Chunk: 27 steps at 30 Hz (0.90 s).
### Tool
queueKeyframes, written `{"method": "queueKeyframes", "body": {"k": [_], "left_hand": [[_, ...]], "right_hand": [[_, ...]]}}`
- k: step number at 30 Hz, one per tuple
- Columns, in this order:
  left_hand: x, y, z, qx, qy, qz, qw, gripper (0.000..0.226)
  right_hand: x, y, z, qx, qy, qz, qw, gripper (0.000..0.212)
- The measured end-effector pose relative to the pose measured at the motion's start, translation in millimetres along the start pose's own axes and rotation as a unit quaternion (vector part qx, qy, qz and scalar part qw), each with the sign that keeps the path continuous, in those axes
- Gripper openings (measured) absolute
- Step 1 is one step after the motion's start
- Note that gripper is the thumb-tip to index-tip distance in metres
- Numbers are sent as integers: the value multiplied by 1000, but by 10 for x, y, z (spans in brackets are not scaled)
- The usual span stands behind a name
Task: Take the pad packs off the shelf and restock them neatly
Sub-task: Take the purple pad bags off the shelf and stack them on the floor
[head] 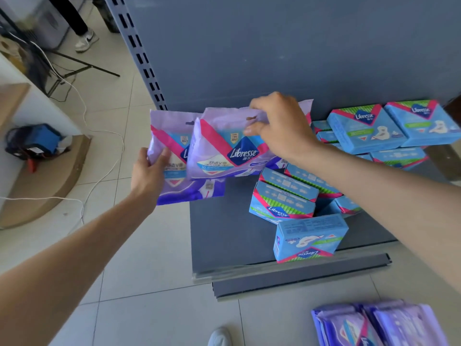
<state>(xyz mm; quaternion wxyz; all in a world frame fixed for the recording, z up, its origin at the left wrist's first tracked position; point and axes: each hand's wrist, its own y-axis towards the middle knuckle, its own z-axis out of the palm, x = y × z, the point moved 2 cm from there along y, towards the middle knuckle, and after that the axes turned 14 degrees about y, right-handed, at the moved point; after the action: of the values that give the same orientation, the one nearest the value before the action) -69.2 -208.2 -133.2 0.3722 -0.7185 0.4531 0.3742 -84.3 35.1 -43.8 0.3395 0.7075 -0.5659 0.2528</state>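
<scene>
The front pack (219, 153) half hides the rear pack's (169, 136) logo.

So the shelf (224, 233) sticks out from the back panel (274, 46), with the slotted upright (142, 51) at the back left. The soft packs (219, 151) sit upright at the left end and overlap. The left hand (147, 171) grips the leftmost one's outer side, and the right hand (279, 123) pinches the front one's top edge. The pile of boxes (287, 196) is to the right, stacked higher toward the back right. A lone box (309, 238) is at the front lip. The spare packs (374, 325) lie on the floor (149, 270), front right.
</scene>
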Motion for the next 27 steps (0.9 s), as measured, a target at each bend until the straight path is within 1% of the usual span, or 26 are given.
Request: {"method": "queueKeyframes", "body": {"k": [1,3,4,5,6,7,9,10,11,12,14,15,16,17,19,21,22,24,25,26,27], "left_hand": [[-23,-67,-97,5,-1,16,1000,19],[-96,-218,-291,21,20,55,998,20],[-139,-304,-377,33,16,70,997,18],[-198,-379,-456,53,-17,78,995,14],[-260,-448,-524,87,-59,77,991,15],[-318,-507,-580,117,-100,64,986,25],[-474,-653,-667,154,-155,19,976,54],[-548,-719,-700,162,-176,0,971,50],[-623,-794,-723,179,-189,-22,965,36],[-676,-860,-720,208,-192,-27,959,42],[-794,-1014,-680,278,-186,-20,942,60],[-855,-1103,-653,301,-182,-6,936,62],[-870,-1158,-625,318,-177,17,931,58],[-886,-1209,-582,325,-162,36,931,54],[-866,-1253,-469,311,-114,39,943,58],[-883,-1323,-322,298,-91,39,949,55],[-926,-1389,-235,297,-88,40,950,52],[-1025,-1556,-56,310,-104,41,944,45],[-1078,-1660,37,323,-116,43,938,42],[-1131,-1776,134,338,-132,44,931,40],[-1192,-1903,241,356,-152,46,921,39]], "right_hand": [[74,34,19,9,9,-9,1000,34],[247,102,67,32,20,-35,999,22],[355,117,96,44,20,-49,998,24],[459,126,138,58,18,-63,996,31],[563,126,185,74,14,-76,994,37],[651,117,236,87,16,-87,992,39],[786,83,296,109,24,-95,989,35],[820,69,306,116,28,-96,988,34],[850,53,302,119,34,-97,988,34],[874,32,285,120,41,-96,987,35],[899,-17,228,126,44,-93,987,36],[892,-44,201,126,36,-95,987,36],[873,-73,170,127,28,-90,987,35],[843,-110,125,127,23,-78,989,33],[786,-202,-5,125,29,-39,991,27],[725,-327,-197,100,34,1,994,25],[699,-415,-330,76,42,21,996,28],[580,-680,-655,1,78,64,995,44],[525,-888,-835,-48,108,98,988,53],[468,-1157,-1015,-98,159,139,972,59],[381,-1459,-1165,-141,232,182,945,63]]}}
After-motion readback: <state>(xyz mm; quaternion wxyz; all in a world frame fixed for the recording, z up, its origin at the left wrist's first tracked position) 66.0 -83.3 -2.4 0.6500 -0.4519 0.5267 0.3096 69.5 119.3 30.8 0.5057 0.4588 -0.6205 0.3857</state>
